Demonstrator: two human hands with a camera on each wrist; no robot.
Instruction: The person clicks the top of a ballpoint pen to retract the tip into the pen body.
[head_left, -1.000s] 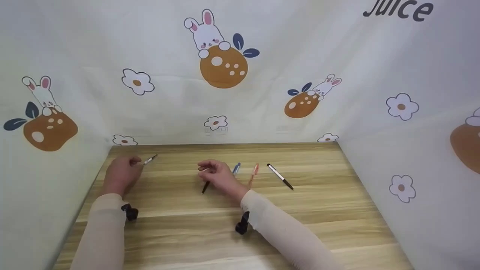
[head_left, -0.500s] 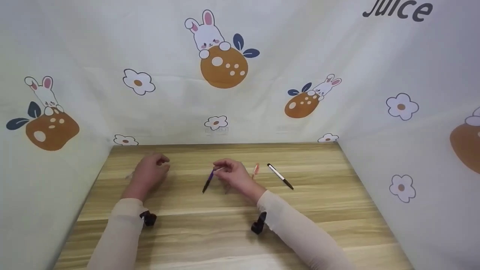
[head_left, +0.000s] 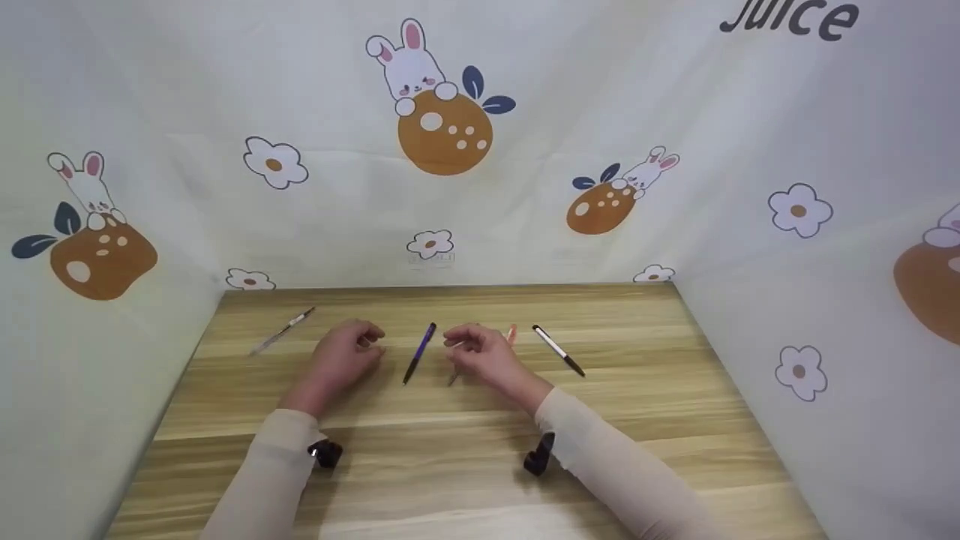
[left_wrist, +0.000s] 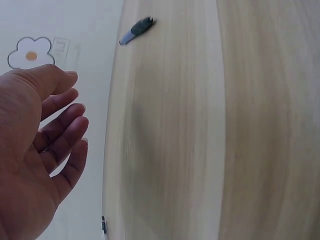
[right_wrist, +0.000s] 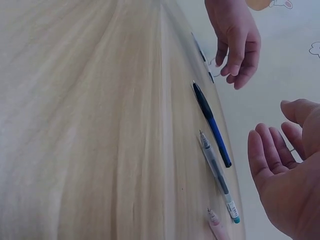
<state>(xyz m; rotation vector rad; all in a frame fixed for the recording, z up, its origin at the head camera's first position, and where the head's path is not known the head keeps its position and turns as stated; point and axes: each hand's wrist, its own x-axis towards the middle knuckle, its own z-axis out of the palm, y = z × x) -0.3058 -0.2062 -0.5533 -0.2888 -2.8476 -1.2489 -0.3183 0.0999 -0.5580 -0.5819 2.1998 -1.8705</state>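
Note:
My left hand (head_left: 345, 360) hovers over the table between a clear pen (head_left: 283, 331) on its left and a blue pen with a black grip (head_left: 420, 352) on its right. Its fingers are loosely bent and hold nothing; the left wrist view shows the hand (left_wrist: 45, 140) apart from the blue pen (left_wrist: 136, 31). My right hand (head_left: 491, 356) is above another clear pen (head_left: 453, 376), covering most of it in the head view. From the right wrist, that clear pen (right_wrist: 217, 172) has a green end, and the right hand's palm (right_wrist: 295, 185) is bare with relaxed fingers.
To the right lie an orange-pink pen (head_left: 512, 334), partly behind the right hand, and a white pen with black ends (head_left: 559, 350). The wooden table (head_left: 420, 465) meets a printed cloth (head_left: 337, 217) at the back and both sides.
Both hands have moved right, the left one farther. The left clear pen and the blue pen now show fully; the green-ended pen has become mostly covered. The pens lie where they were.

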